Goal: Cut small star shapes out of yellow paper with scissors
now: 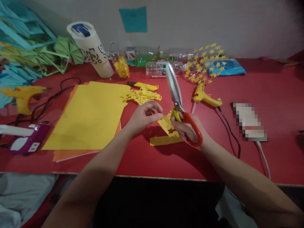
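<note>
Yellow paper is the material being worked: we see a small yellow piece [163, 124] raised between both hands, above the middle of the red surface [147, 161] and nearer its front edge than its back. The left hand [148, 115] pinches the piece's left corner with thumb and forefinger, the other fingers loosely curled; the right hand [187, 128] holds the scissors [180, 104], blades together and pointing toward the back edge, while its fingertips also touch the paper. We judge the cutting to be well advanced but unfinished: a star-shaped opening [171, 130] shows in the piece, many yellow stars [205, 59] cluster near the back edge, and scraps [142, 96] are heaped behind the left hand. Apparently uncut are the sheets [87, 117] stacked on the left half and a narrow strip [161, 140] lying just in front of the piece. Around these we note a cutter [146, 86] behind the scraps, one glue gun [209, 98] right of the scissors, another [22, 98] near the left edge, a masked device [249, 122] toward the right edge, and a white tumbler [92, 52] and clear bottles [144, 57] along the back. The strip and heap, we judge, crowd the left hand most closely; the right-hand glue gun limits room beyond the scissors.
</note>
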Demonstrator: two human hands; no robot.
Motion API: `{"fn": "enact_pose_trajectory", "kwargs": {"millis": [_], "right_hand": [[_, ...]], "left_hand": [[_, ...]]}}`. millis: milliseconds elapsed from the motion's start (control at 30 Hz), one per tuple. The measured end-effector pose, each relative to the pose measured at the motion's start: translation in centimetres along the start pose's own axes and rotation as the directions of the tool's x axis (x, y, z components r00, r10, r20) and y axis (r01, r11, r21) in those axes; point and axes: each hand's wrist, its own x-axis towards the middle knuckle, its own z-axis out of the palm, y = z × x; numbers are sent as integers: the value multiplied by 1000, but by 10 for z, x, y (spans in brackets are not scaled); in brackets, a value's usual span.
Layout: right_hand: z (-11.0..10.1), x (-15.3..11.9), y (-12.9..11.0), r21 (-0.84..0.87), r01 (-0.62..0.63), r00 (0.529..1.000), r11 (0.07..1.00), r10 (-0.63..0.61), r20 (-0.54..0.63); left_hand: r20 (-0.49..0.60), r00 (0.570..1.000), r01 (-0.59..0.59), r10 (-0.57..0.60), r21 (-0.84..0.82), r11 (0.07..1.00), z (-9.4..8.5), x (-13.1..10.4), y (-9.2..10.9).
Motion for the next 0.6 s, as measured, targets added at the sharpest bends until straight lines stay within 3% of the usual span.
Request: {"fn": "enact_pose_trajectory", "kwargs": {"millis": [67, 133, 233, 300, 467, 600], "right_hand": [[-1, 2, 4, 77, 69, 996, 995, -64, -63], [-2, 4, 8, 130, 139, 987, 982, -127, -102], [-2, 6, 12, 144, 187, 973, 972, -163, -164], [-1, 5, 13, 120, 186, 971, 975, -163, -176], [1, 3, 10, 6, 174, 974, 985, -171, -147], [-2, 0, 3, -151, 137, 987, 979, -147, -58]], "left_hand": [[-178, 982, -56, 60, 29, 998, -3, 3, -2], [-207, 978, -31, 34, 15, 999, -5, 3, -2], [87, 989, 115, -118, 35, 993, -2, -2, 4], [191, 973, 114, -126, 77, 991, 5, -7, 9], [70, 997, -25, 22, 54, 998, 11, -8, 11], [-154, 986, -76, 66, -64, 995, -3, 1, 1]]}}
